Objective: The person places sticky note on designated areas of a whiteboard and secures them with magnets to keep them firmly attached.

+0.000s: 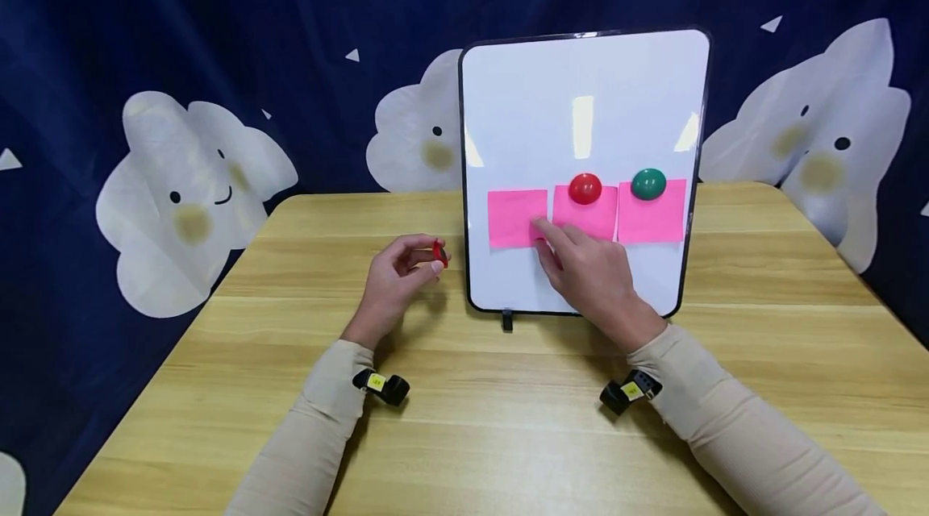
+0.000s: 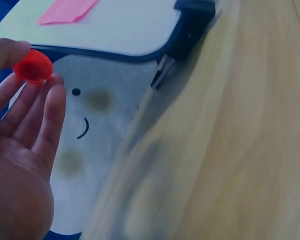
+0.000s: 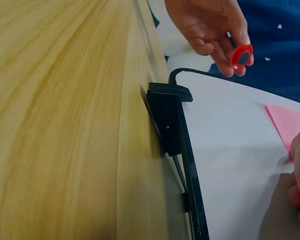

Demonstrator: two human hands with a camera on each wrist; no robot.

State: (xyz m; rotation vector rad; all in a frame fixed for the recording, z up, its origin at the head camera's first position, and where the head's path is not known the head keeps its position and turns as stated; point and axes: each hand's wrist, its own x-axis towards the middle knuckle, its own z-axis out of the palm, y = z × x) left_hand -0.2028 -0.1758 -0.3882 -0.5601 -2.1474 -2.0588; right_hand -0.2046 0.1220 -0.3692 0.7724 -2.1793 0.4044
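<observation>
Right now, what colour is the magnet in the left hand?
Red; the magnet shows best in the right wrist view.

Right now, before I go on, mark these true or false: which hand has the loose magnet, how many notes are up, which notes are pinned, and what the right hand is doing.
1. The left hand pinches a red magnet. True.
2. Four pink notes are on the whiteboard. False: three show.
3. The left note has a magnet on it. False: it has none; a red magnet on the board tops the middle note and a green magnet the right note.
4. The right hand touches the left note's lower corner. True.
5. The whiteboard lies flat on the table. False: it stands upright.
</observation>
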